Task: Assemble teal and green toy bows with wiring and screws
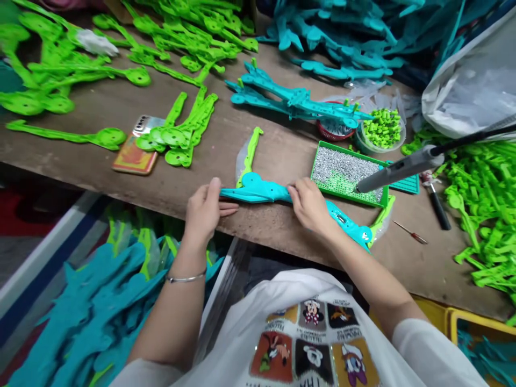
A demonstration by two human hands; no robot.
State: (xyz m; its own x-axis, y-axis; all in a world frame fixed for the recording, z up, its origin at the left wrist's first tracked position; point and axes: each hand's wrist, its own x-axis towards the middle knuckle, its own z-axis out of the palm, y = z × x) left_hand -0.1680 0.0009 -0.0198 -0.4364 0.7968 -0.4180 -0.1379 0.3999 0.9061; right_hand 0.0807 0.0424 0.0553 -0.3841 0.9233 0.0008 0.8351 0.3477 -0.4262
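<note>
A long teal plastic part (262, 192) lies across the wooden table's near edge (258, 226), with a green plastic arm (250, 156) angled up from it. My left hand (205, 209) rests on the part's left end, thumb on top and fingers stretched under it. My right hand (310, 205) presses down on the part's middle with fingers curled over it. The part's right end (355, 231) reaches past my right wrist, beside another green piece (382, 215).
A green tray of small screws (342, 172) sits right of my hands, with a hanging electric screwdriver (403, 167) over it. A bowl of green pegs (382, 129), a phone (137, 150), a small screwdriver (411, 233), and heaps of green (189, 32) and teal parts (342, 37) surround.
</note>
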